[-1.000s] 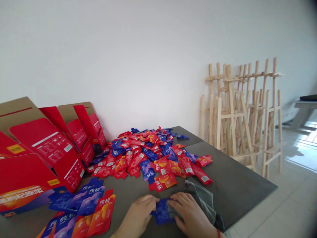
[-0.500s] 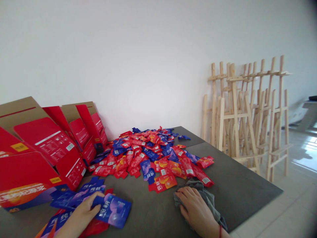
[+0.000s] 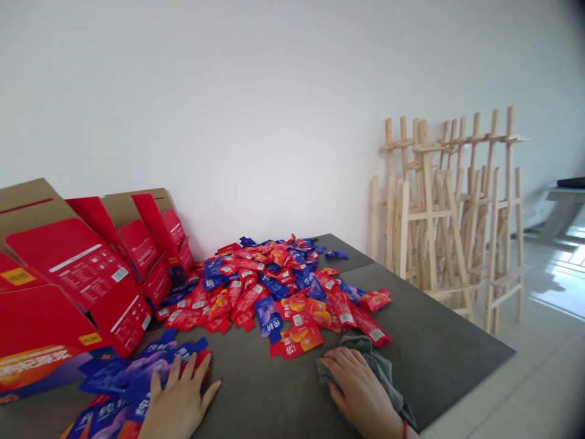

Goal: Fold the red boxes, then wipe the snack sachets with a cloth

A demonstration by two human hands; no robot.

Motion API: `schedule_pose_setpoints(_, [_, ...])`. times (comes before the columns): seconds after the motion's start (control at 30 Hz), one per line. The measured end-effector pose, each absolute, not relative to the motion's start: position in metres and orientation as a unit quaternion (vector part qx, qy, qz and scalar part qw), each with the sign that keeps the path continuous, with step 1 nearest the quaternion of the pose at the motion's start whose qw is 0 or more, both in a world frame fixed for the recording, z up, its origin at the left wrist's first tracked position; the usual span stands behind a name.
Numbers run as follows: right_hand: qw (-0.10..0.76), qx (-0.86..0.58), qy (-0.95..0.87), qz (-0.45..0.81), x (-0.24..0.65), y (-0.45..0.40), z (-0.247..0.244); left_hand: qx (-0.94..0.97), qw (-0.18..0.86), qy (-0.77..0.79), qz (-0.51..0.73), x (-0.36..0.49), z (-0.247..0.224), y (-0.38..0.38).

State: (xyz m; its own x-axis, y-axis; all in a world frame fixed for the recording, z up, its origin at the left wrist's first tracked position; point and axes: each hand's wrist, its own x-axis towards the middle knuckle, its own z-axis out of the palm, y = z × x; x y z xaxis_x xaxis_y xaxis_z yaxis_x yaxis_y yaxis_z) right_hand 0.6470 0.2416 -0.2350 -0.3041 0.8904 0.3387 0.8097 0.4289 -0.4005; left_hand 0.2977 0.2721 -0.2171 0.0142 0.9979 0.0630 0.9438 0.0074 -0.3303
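My left hand [image 3: 180,399] lies palm down with its fingers spread on a loose pile of blue and red pouches [image 3: 148,375] at the front left. Nothing is held between those fingers. My right hand [image 3: 359,390] rests on a crumpled grey-green cloth [image 3: 382,369], its fingers curled over the near part of it. Part of the cloth is hidden beneath the palm. Just beyond the cloth lies a red pouch with orange fruit printed on it [image 3: 297,341], at the front of a large heap of red and blue pouches [image 3: 269,268].
Open red cardboard boxes [image 3: 114,292] stand in a row along the left, flaps raised. The dark table [image 3: 425,341] ends at a slanted right edge. Several wooden easels [image 3: 429,213] lean near the white wall beyond it, on a tiled floor.
My left hand has let go of the blue pouch, which now lies among the near pile, and its fingers have spread out. My right hand stays on the cloth. The view has shifted slightly.
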Motion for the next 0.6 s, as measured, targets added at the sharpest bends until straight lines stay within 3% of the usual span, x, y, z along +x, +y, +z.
schedule_pose_setpoints(0.33, [0.276,-0.526,-0.801,0.072,0.644,0.244,-0.238,-0.684,0.092,-0.715,0.116,0.238,-0.196,0.268])
schedule_pose_setpoints(0.6, [0.268,-0.532,-0.801,0.058,0.645,0.244,-0.239,-0.695,0.122,-0.709,-0.002,0.284,-0.19,0.364])
